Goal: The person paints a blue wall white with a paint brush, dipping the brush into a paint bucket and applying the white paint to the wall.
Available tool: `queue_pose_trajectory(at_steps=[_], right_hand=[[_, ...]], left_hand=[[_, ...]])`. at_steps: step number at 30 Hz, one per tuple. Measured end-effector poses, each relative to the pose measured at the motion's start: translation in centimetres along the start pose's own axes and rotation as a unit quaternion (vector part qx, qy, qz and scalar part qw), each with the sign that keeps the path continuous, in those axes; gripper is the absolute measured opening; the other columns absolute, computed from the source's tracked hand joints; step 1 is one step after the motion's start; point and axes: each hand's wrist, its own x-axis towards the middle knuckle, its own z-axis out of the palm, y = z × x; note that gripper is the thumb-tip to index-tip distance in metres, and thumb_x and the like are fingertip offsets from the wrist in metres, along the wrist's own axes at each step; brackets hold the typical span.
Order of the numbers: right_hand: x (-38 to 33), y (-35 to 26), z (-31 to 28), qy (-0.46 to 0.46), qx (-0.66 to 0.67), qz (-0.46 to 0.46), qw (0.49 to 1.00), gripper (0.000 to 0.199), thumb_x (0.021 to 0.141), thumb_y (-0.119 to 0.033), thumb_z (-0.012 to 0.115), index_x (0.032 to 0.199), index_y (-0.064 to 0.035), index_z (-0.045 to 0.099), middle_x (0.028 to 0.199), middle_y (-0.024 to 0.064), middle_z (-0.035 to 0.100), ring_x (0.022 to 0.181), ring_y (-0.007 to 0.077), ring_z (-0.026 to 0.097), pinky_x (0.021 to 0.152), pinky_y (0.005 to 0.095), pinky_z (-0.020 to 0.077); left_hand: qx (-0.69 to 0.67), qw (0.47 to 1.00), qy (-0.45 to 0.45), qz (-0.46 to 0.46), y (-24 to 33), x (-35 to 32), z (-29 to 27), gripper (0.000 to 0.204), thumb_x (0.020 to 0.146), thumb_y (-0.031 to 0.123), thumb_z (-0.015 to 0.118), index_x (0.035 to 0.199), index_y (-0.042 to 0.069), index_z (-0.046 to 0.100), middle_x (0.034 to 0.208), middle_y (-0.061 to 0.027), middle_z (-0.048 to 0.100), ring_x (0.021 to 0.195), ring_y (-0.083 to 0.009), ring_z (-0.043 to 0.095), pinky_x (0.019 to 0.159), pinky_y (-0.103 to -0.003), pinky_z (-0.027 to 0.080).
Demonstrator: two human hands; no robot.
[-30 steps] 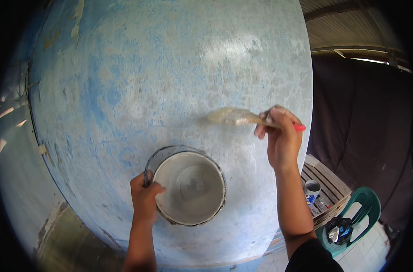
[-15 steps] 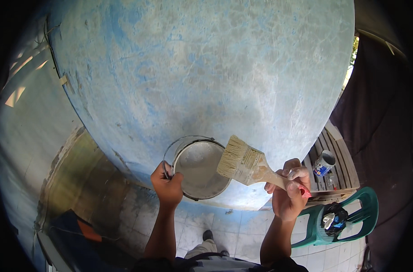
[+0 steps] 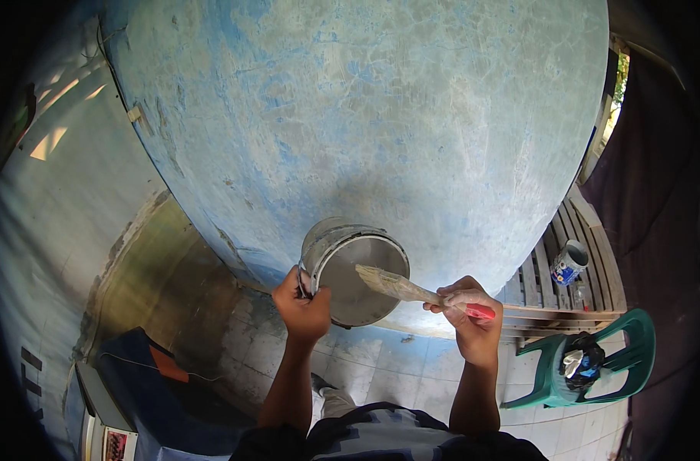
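Note:
My left hand [image 3: 304, 306] is closed on the handle and rim side of a round bucket [image 3: 353, 321], tilted so that its mouth faces me. Greyish paint or liquid [image 3: 348, 288] shows inside it. In my right hand [image 3: 473, 319] is a wide paintbrush [image 3: 405, 289] with pale bristles and a red-ended handle, gripped between thumb and fingers. The brush is turned edge-on, its bristle tip over the bucket's mouth. Whether the bristles touch the liquid I cannot tell. Behind both stands a wall [image 3: 380, 138] with patchy blue and grey-white paint.
A slatted wooden bench [image 3: 530, 280] at the right bears an open can [image 3: 571, 261]. Nearer is a green plastic chair [image 3: 549, 373] with a black bag [image 3: 584, 359] on it. Dark blue furniture [image 3: 154, 384] stands at the lower left, and a dark curtain [image 3: 657, 200] hangs at the far right.
The paintbrush has turned from its broad face to edge-on, and its bristles have come over the bucket's mouth. The view has shifted a little, with the bucket still in my left hand.

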Motion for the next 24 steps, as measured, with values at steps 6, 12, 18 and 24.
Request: queue_pose_trajectory(at_steps=[6, 12, 18, 24], right_hand=[[-0.7, 0.9, 1.6, 0.0, -0.068, 0.004, 0.998, 0.017, 0.091, 0.008, 0.073, 0.107, 0.0026, 0.075, 0.107, 0.0186, 0.071, 0.099, 0.0284, 0.075, 0.087, 0.0375, 0.0624], [-0.6, 1.6, 2.5, -0.036, -0.145, 0.003, 0.989, 0.015, 0.089, 0.01, 0.074, 0.101, 0.0007, 0.074, 0.103, 0.0139, 0.076, 0.098, 0.023, 0.074, 0.088, 0.0332, 0.058], [-1.5, 3.5, 3.2, 0.03, -0.182, 0.031, 0.982, 0.024, 0.088, 0.009, 0.074, 0.111, 0.0003, 0.069, 0.103, 0.0128, 0.076, 0.096, 0.0174, 0.073, 0.088, 0.0305, 0.0567], [-1.7, 3.3, 3.4, 0.008, -0.235, 0.032, 0.971, 0.041, 0.086, 0.011, 0.072, 0.125, 0.0009, 0.061, 0.103, 0.0128, 0.076, 0.096, 0.0166, 0.073, 0.088, 0.0295, 0.0564]], left_hand=[[0.014, 0.999, -0.015, 0.028, -0.3, 0.1, 0.0, 0.025, 0.077, -0.007, 0.064, 0.072, 0.004, 0.043, 0.062, 0.0016, 0.044, 0.063, -0.0023, 0.039, 0.053, -0.023, 0.035], [0.013, 0.999, -0.023, 0.047, -0.4, 0.0, 0.5, 0.024, 0.078, -0.006, 0.066, 0.073, 0.004, 0.044, 0.061, 0.0013, 0.044, 0.062, -0.0028, 0.041, 0.053, -0.024, 0.036], [0.005, 0.997, -0.052, 0.062, -0.9, -0.6, 1.2, 0.027, 0.079, -0.009, 0.062, 0.073, 0.004, 0.039, 0.064, 0.0039, 0.04, 0.064, -0.002, 0.037, 0.053, -0.024, 0.03], [0.046, 0.992, -0.05, 0.109, -0.5, -1.3, 1.8, 0.026, 0.078, -0.007, 0.062, 0.071, 0.003, 0.04, 0.06, -0.0004, 0.04, 0.06, -0.0034, 0.038, 0.051, -0.025, 0.034]])
